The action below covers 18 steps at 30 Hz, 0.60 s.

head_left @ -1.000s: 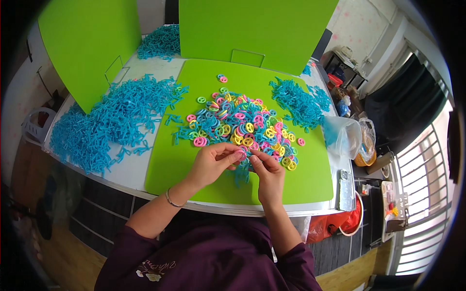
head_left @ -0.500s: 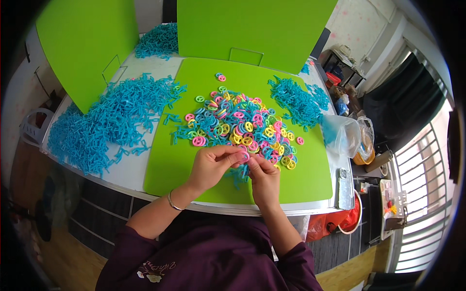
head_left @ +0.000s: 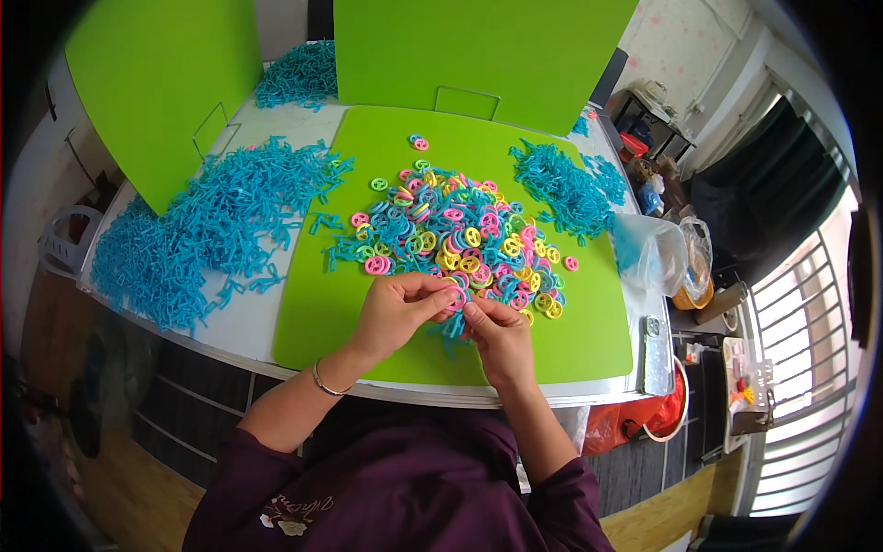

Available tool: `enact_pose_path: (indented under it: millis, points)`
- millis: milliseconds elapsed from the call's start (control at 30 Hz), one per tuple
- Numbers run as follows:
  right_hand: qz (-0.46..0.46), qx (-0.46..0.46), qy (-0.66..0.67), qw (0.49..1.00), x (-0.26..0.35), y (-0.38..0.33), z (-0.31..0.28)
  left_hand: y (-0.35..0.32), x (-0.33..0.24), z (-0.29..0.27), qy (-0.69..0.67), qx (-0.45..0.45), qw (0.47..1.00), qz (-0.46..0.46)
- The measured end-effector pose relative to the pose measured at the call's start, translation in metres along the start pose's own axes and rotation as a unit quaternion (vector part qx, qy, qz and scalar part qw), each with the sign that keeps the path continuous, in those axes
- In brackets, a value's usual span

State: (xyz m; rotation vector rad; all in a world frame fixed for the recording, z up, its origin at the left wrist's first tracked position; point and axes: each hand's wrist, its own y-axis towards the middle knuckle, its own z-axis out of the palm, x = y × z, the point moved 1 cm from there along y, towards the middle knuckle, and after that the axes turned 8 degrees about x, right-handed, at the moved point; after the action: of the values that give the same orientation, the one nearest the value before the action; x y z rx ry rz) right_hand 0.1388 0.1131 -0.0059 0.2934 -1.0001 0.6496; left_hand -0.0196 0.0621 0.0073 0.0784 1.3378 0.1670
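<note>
Above the front part of a green mat [head_left: 322,322], my left hand [head_left: 394,311] pinches a pink wheel-shaped plastic ring [head_left: 457,297] between thumb and fingers. My right hand [head_left: 501,339] meets it from the right, its thumb and fingers pressed together at the ring's edge. A bit of blue shows there, but the fingertips hide what the right hand grips. Just below the ring are some small blue plastic pieces [head_left: 451,327]. Beyond both hands spreads a heap of pink, yellow, green and blue wheel-shaped rings [head_left: 472,236], with blue pieces mixed in.
A large pile of blue plastic pieces [head_left: 202,230] covers the table's left side; a smaller blue pile [head_left: 563,189] lies at right. Green boards [head_left: 478,55] stand behind and at left. A clear plastic bag [head_left: 648,253] and a phone [head_left: 657,354] sit along the right edge.
The pink ring has shifted slightly left and turned more face-on in my fingers. My right hand has moved very slightly, still at the ring's edge. The piles look the same.
</note>
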Motion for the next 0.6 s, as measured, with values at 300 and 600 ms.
enact_pose_path:
  millis: [300,600]
  points:
    - [-0.156,-0.056,-0.256,0.952,0.0,-0.004,0.011,0.0,0.001,0.0,0.037,0.005,0.999,0.026]
    - [-0.247,-0.061,-0.376,0.891,0.005,-0.008,0.012,-0.003,-0.004,0.011,0.118,-0.012,0.988,0.094]
